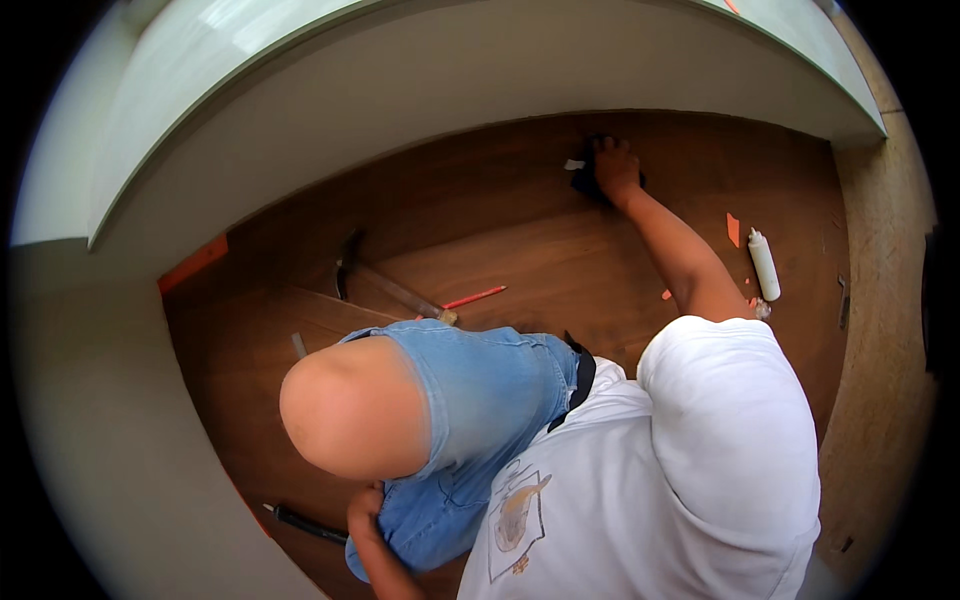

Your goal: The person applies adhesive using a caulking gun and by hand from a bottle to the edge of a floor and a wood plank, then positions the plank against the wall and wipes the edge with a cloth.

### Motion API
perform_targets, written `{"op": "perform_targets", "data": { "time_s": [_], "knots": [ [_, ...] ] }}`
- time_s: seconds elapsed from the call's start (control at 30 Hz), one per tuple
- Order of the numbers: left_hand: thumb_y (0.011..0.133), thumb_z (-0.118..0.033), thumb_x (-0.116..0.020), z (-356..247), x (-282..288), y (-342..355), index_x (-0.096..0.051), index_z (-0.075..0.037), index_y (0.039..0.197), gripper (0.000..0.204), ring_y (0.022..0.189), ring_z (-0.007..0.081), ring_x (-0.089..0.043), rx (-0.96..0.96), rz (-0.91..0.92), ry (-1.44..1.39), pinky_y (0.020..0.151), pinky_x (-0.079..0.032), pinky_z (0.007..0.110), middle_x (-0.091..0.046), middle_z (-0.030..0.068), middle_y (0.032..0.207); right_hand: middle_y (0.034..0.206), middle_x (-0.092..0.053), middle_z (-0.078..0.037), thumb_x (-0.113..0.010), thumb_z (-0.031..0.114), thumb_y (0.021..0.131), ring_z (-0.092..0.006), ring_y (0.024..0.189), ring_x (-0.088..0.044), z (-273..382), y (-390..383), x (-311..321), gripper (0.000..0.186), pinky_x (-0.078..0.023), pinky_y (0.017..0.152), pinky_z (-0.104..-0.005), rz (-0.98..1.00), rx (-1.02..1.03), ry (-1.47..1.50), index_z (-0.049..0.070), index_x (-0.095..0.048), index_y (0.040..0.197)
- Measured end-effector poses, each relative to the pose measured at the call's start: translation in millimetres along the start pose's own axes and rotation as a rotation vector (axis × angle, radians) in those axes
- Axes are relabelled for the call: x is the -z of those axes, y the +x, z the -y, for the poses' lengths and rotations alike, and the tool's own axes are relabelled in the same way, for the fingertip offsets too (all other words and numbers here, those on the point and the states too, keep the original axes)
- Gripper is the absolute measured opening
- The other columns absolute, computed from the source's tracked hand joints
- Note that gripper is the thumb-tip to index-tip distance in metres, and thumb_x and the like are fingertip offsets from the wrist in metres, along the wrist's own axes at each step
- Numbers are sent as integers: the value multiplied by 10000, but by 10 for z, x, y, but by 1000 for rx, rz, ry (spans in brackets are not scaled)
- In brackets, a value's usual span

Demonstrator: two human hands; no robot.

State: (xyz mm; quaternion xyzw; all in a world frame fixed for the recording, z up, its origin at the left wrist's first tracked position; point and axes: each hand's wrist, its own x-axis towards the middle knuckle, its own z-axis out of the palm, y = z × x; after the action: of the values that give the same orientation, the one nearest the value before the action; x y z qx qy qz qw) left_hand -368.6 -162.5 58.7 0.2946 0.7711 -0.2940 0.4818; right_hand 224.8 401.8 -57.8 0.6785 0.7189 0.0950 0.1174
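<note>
At the far side of the brown wooden floor, my right hand [615, 170] is closed over a dark cloth-like bundle [588, 184] and presses it to the boards. A small white scrap [573, 164] lies beside the bundle. My left hand [365, 505] is low beside my denim-covered leg, its fingers mostly hidden behind the leg. To its left, a tool with a long black handle and a pale tip [303, 522] lies on the floor. Beyond my bare knee rests a claw hammer [395, 290] with a wooden handle. A red pencil [475, 297] lies just right of that handle.
Pale panels [450, 75] wall off the far side and the left. At right, a white squeeze bottle [763, 265] lies near orange scraps [733, 229], with a small metal piece [843, 300] farther right. An orange strip [195, 262] sits in the left corner.
</note>
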Motion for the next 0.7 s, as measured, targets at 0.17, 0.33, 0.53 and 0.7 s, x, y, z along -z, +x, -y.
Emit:
{"op": "perform_targets", "data": {
  "time_s": [0.17, 0.33, 0.53, 0.7],
  "knots": [
    [1051, -487, -433, -168, 158, -178, -642, -68, 1358, 560, 1301, 437, -579, -109, -120, -77, 1088, -456, 470, -619, 274, 1366, 1347, -615, -130, -574, 179, 931, -374, 1217, -567, -541, -122, -210, 388, -554, 925, -535, -130, 94, 170, 194, -693, 1300],
    [1010, -522, -478, -68, 179, -177, -684, -57, 1290, 581, 1247, 436, -612, -11, -35, 26, 1039, -489, 493, -649, 269, 1316, 1278, -658, -132, -613, 172, 896, -393, 1194, -588, 10, -660, 216, 390, -478, 1025, -501, -370, 160, 232, 117, -686, 1275],
    [960, -563, -531, -280, 318, -147, -735, -43, 1209, 612, 1184, 436, -652, 14, -112, 50, 980, -527, 520, -685, 263, 1255, 1132, -661, -165, -710, 69, 827, -360, 1119, -593, 964, -1361, 657, 386, -503, 939, -461, -178, 447, 957, 57, -674, 1212],
    [922, -434, -640, -483, 683, -57, -757, -58, 1118, 440, 1076, 407, -700, -59, -378, -71, 924, -552, 517, -733, 241, 1127, 1160, -638, -134, -723, 90, 801, -348, 1097, -582, 1839, -1651, 1001, 519, -505, 905, -438, -15, 872, 774, 68, -617, 1309]
  ]
}}
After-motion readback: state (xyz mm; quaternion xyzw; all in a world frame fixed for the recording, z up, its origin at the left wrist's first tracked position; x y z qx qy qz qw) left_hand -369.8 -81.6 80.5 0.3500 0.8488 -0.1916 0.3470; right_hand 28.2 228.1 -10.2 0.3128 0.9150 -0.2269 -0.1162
